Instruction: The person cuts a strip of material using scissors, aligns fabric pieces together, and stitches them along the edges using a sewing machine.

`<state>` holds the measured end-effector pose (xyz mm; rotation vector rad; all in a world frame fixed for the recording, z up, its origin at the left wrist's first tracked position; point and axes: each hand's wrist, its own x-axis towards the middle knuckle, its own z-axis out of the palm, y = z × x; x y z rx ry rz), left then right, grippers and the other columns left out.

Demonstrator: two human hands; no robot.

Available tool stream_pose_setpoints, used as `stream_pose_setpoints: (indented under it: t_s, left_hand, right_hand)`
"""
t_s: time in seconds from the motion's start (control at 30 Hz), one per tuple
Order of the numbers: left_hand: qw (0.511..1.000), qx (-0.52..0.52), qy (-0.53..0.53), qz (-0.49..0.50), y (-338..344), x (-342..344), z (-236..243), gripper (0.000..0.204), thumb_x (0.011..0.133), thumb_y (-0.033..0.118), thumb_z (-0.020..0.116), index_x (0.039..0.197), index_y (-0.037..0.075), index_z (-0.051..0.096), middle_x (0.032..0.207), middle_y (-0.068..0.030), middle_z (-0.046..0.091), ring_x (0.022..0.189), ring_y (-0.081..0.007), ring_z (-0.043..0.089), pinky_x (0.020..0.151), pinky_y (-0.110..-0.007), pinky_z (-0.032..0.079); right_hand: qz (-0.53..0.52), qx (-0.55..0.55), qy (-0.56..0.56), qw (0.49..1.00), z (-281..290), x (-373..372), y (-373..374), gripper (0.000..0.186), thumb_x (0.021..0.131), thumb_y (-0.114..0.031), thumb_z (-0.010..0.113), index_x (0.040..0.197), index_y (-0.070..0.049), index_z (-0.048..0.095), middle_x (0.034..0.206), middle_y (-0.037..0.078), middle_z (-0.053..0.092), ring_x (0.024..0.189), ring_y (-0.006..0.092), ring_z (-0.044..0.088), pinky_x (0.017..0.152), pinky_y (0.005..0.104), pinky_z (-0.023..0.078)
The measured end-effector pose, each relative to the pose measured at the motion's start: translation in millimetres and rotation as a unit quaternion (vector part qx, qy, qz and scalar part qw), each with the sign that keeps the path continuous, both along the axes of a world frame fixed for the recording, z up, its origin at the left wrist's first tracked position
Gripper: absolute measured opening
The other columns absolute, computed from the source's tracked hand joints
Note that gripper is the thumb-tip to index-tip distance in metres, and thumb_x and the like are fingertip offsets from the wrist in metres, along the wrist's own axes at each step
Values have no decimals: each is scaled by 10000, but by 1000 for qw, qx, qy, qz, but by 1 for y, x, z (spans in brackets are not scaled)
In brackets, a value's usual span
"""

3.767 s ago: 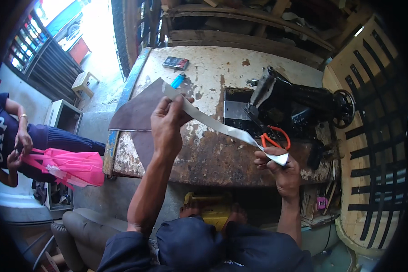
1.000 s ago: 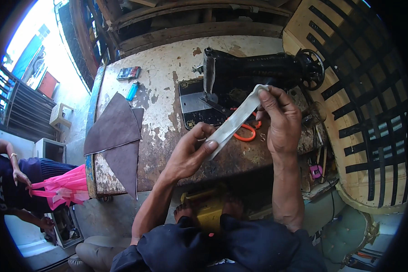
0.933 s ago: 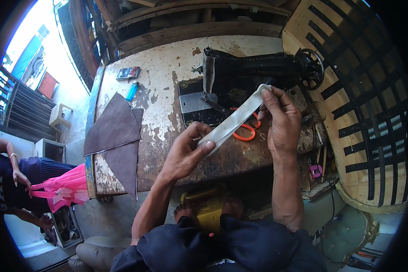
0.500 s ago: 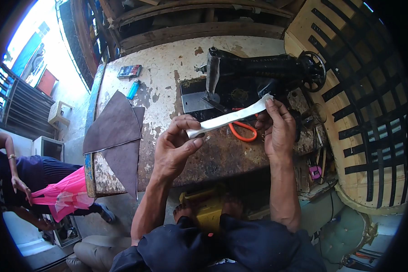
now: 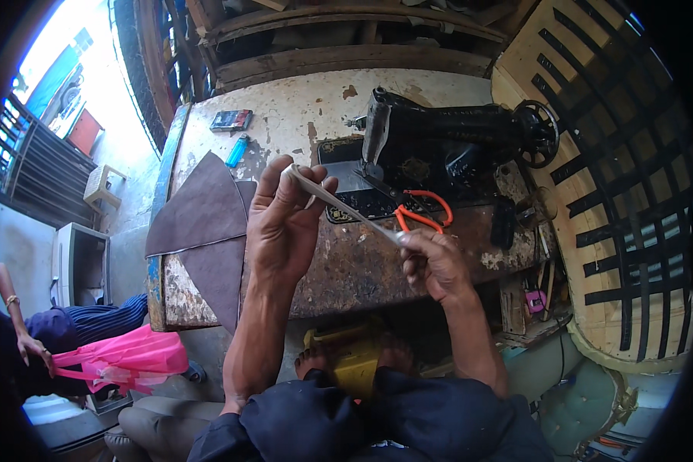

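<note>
A narrow whitish strip is stretched slantwise between my hands above the worn table. My left hand pinches its upper end between thumb and fingers. The lower end is gripped by my right hand, thumb against curled fingers. Just past the right hand lie orange-handled scissors, their dark blades toward the needle end of a black sewing machine. Brown fabric pieces lie overlapped to the left of my left hand, one corner hanging over the table's front edge.
A blue lighter and a small flat pack lie on the table. At the right stands a wooden frame with black woven straps. Another person with a pink bag is at the lower left. A pink tape measure sits below right.
The strip has turned from nearly level to slanting: my left hand rose and my right hand came down and left. The other person's pink bag has shifted lower.
</note>
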<state>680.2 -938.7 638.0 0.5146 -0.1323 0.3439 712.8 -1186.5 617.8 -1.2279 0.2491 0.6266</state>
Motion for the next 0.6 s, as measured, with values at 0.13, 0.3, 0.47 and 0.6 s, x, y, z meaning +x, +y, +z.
stream_pose_setpoints:
  t_s: [0.13, 0.3, 0.47, 0.6]
  left_hand:
    - [997, -65, -1, -32, -7, 0, 8, 190, 971, 82, 666, 1156, 41, 683, 1018, -151, 731, 1051, -289, 707, 997, -476, 553]
    - [993, 101, 46, -38, -16, -9, 11, 247, 943, 53, 706, 1181, -1, 667, 976, -130, 731, 855, -227, 714, 809, -365, 580]
    - [983, 157, 72, -66, -16, -11, 11, 331, 903, 46, 751, 1192, -39, 615, 906, -118, 740, 765, -201, 712, 764, -327, 577]
    - [975, 181, 110, -67, -14, -12, 5, 391, 873, 193, 816, 1150, 2, 616, 818, -94, 698, 755, -185, 661, 734, -309, 518]
  right_hand:
    - [123, -114, -77, 983, -1, -2, 8, 173, 936, -208, 701, 975, -41, 679, 819, 42, 669, 585, 130, 643, 509, 262, 516]
    - [79, -506, -540, 668, -6, 26, -3, 397, 894, -109, 669, 1270, 4, 607, 1169, 201, 601, 1097, 377, 591, 959, 461, 477]
    - [165, -570, -510, 622, -2, 30, -10, 488, 832, -72, 667, 1304, -2, 563, 1038, 177, 643, 924, 345, 671, 835, 441, 549]
    - [202, -354, -298, 863, 3, 13, -21, 539, 780, -67, 700, 1296, -13, 551, 937, 108, 627, 774, 215, 676, 668, 364, 560]
